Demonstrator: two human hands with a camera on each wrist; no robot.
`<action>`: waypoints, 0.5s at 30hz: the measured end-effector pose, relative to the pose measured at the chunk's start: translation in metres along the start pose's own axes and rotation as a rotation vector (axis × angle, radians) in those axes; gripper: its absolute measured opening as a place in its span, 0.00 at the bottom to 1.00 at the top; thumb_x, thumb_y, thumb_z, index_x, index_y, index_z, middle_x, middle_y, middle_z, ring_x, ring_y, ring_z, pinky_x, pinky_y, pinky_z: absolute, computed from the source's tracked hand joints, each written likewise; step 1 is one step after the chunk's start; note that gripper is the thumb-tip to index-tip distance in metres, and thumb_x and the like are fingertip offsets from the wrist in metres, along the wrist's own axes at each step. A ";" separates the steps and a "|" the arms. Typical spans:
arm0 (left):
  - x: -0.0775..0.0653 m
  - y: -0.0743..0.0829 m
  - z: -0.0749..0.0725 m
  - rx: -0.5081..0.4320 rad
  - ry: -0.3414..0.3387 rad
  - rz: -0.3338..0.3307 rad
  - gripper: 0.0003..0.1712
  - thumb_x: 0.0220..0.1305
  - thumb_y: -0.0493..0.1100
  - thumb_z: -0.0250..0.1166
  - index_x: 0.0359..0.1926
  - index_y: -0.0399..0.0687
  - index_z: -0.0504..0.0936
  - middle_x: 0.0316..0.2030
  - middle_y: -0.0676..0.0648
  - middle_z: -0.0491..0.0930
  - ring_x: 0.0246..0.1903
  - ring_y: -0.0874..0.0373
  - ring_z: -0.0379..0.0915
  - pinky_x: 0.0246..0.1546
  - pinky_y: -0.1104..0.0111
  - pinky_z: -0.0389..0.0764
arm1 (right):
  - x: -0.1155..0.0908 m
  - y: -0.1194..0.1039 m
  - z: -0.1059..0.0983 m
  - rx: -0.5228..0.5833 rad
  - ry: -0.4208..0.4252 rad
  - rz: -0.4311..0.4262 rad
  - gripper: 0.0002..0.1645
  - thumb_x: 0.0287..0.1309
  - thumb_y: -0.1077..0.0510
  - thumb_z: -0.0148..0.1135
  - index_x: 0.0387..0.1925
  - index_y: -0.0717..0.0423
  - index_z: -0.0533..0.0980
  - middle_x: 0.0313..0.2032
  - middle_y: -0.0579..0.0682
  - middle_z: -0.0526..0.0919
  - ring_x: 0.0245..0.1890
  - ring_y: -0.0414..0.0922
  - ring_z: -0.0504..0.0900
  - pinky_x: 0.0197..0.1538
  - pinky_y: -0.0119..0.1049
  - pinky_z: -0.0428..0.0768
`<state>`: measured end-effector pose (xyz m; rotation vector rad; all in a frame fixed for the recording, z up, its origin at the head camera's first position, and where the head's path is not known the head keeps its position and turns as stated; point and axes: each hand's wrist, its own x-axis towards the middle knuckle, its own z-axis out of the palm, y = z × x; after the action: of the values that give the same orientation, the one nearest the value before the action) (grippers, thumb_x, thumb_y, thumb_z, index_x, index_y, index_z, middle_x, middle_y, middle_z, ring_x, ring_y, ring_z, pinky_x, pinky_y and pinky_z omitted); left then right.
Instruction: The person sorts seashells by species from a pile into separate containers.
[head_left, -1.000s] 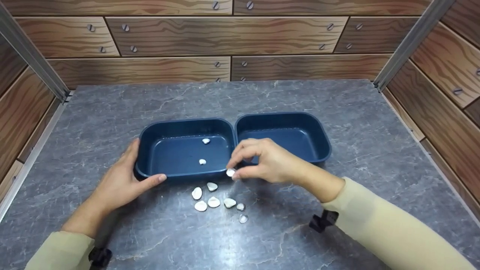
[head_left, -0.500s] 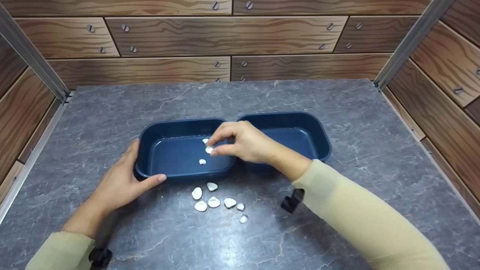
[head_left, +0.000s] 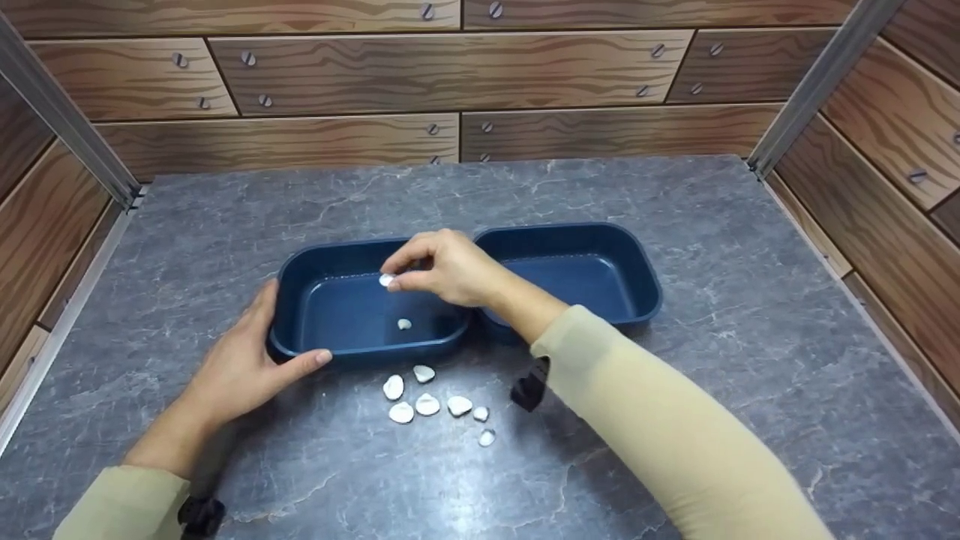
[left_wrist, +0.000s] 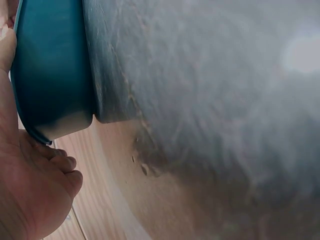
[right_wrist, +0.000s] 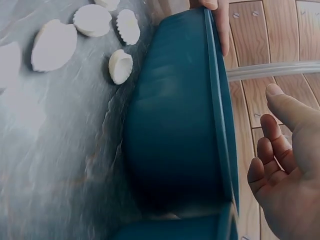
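Note:
The right hand (head_left: 450, 270) pinches a small white seashell (head_left: 386, 280) between thumb and fingertips, over the inside of the left blue bin (head_left: 337, 351). In the right wrist view the right hand (right_wrist: 290, 155) hangs beside the bin's rim, and the shell does not show there. Another small shell (head_left: 404, 324) lies on the bin's floor. At the bin's front left corner rests the left hand (head_left: 240, 360), its fingers extended along the side wall and its thumb along the front rim. In the left wrist view the left hand (left_wrist: 40, 185) lies against the bin wall (left_wrist: 55, 65).
A second blue bin (head_left: 645, 300) stands to the right, close against the first. In front of the left bin several white shells (head_left: 427, 404) lie scattered on the grey marbled tabletop (head_left: 337, 480). Wood-patterned panels (head_left: 450, 71) enclose the back and sides.
The right hand has carried its shell from the left bin's front right corner up and leftward over that bin. It now hides the bin's farther shell. The left hand stays put.

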<state>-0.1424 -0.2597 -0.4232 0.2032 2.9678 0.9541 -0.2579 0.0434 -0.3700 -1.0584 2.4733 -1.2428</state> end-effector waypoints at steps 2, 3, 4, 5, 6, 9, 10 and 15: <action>0.000 -0.001 0.000 -0.004 0.001 0.004 0.72 0.63 0.71 0.72 0.86 0.43 0.36 0.84 0.33 0.43 0.80 0.30 0.44 0.73 0.31 0.54 | 0.006 0.001 0.004 0.001 0.006 0.004 0.13 0.66 0.53 0.76 0.49 0.53 0.91 0.47 0.44 0.90 0.45 0.37 0.84 0.47 0.31 0.81; 0.000 -0.001 0.000 -0.005 0.001 0.006 0.72 0.63 0.71 0.72 0.86 0.43 0.36 0.84 0.33 0.43 0.80 0.31 0.45 0.73 0.31 0.54 | 0.009 0.002 0.006 0.003 0.008 0.006 0.13 0.66 0.53 0.76 0.49 0.53 0.91 0.47 0.45 0.90 0.44 0.37 0.84 0.47 0.31 0.81; 0.000 -0.001 0.000 -0.004 0.001 0.007 0.72 0.63 0.71 0.72 0.86 0.42 0.37 0.84 0.33 0.43 0.80 0.31 0.45 0.73 0.31 0.55 | 0.011 0.003 0.008 0.006 0.010 0.009 0.13 0.65 0.54 0.77 0.49 0.54 0.91 0.47 0.45 0.91 0.43 0.37 0.83 0.47 0.30 0.80; 0.000 -0.001 -0.001 -0.005 0.001 0.008 0.72 0.63 0.71 0.72 0.86 0.42 0.37 0.84 0.33 0.43 0.80 0.31 0.45 0.73 0.31 0.55 | 0.013 0.003 0.010 0.010 0.012 0.015 0.13 0.65 0.54 0.77 0.49 0.53 0.91 0.46 0.44 0.91 0.43 0.37 0.83 0.46 0.30 0.80; 0.000 -0.001 -0.001 -0.005 0.000 0.008 0.72 0.63 0.71 0.72 0.86 0.42 0.37 0.84 0.33 0.43 0.80 0.31 0.45 0.73 0.31 0.55 | 0.015 0.004 0.011 0.012 0.013 0.021 0.13 0.65 0.54 0.77 0.48 0.53 0.91 0.46 0.44 0.91 0.42 0.36 0.83 0.45 0.29 0.80; 0.000 0.000 -0.001 -0.004 -0.004 0.005 0.72 0.63 0.71 0.72 0.86 0.41 0.37 0.84 0.33 0.43 0.80 0.30 0.45 0.73 0.31 0.55 | 0.018 0.007 0.015 0.002 0.018 0.039 0.12 0.65 0.54 0.77 0.48 0.52 0.91 0.44 0.43 0.91 0.40 0.36 0.82 0.43 0.29 0.79; 0.000 0.000 -0.001 -0.004 -0.006 0.004 0.72 0.63 0.71 0.71 0.86 0.41 0.37 0.84 0.33 0.43 0.80 0.30 0.45 0.73 0.31 0.55 | 0.019 0.007 0.016 -0.006 0.018 0.045 0.12 0.65 0.53 0.77 0.48 0.51 0.91 0.44 0.43 0.91 0.39 0.36 0.82 0.43 0.29 0.79; 0.000 0.001 -0.001 -0.002 -0.011 0.000 0.72 0.63 0.72 0.71 0.86 0.40 0.37 0.83 0.33 0.42 0.80 0.30 0.44 0.74 0.32 0.54 | 0.020 0.009 0.019 -0.026 0.008 0.053 0.12 0.65 0.53 0.77 0.47 0.51 0.91 0.45 0.43 0.91 0.39 0.35 0.81 0.43 0.29 0.78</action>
<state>-0.1422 -0.2594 -0.4223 0.2074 2.9571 0.9527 -0.2692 0.0216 -0.3856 -0.9897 2.5134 -1.2050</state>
